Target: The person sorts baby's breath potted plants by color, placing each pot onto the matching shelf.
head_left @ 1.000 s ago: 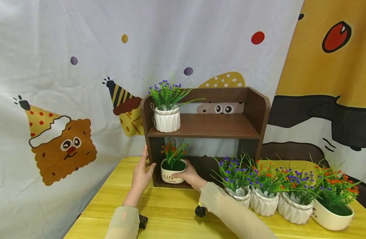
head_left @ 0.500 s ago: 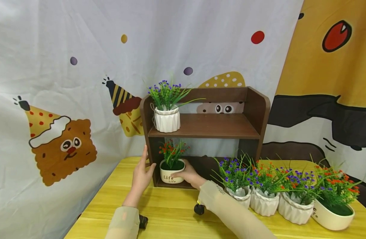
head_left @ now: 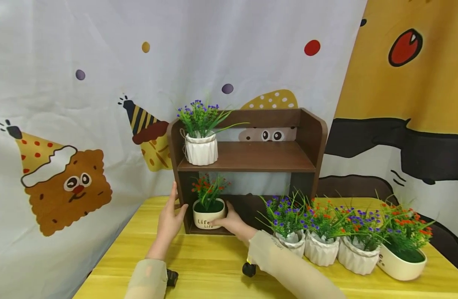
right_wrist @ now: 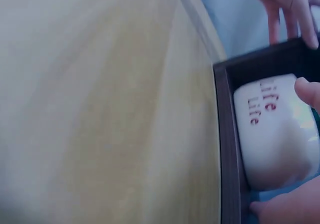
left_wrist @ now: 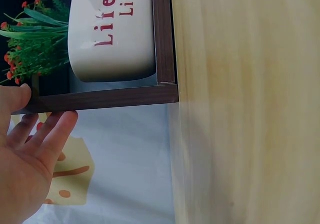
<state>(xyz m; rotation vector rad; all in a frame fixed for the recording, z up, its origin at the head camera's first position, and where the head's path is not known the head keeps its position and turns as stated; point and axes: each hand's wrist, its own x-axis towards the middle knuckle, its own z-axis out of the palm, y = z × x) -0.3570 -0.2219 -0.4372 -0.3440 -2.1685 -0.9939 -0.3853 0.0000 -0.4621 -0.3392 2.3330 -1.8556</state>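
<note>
A cream oval flowerpot (head_left: pixel 204 220) printed "Life Life", with artificial red-orange flowers (head_left: pixel 208 189), stands at the left end of the brown shelf unit's (head_left: pixel 247 168) lower level. My right hand (head_left: pixel 234 224) holds this pot, thumb across its front and fingers along its right side. In the right wrist view the flowerpot (right_wrist: pixel 280 144) sits close to the side panel. My left hand (head_left: pixel 168 224) grips the left side panel's front edge. The left wrist view has that hand (left_wrist: pixel 30 169) with its thumb inside the panel (left_wrist: pixel 100 99) and fingers outside.
A white pleated pot (head_left: pixel 201 149) with purple flowers stands on the upper shelf's left end. Several potted flowers line the table's right side, among them another cream oval pot (head_left: pixel 402 263). A printed cloth (head_left: pixel 113 83) hangs behind the yellow wooden table (head_left: pixel 199 270).
The flowerpot has shifted slightly left in the lower level, with my right hand still on it. My left hand keeps its place on the panel. The head view has turned a little right.
</note>
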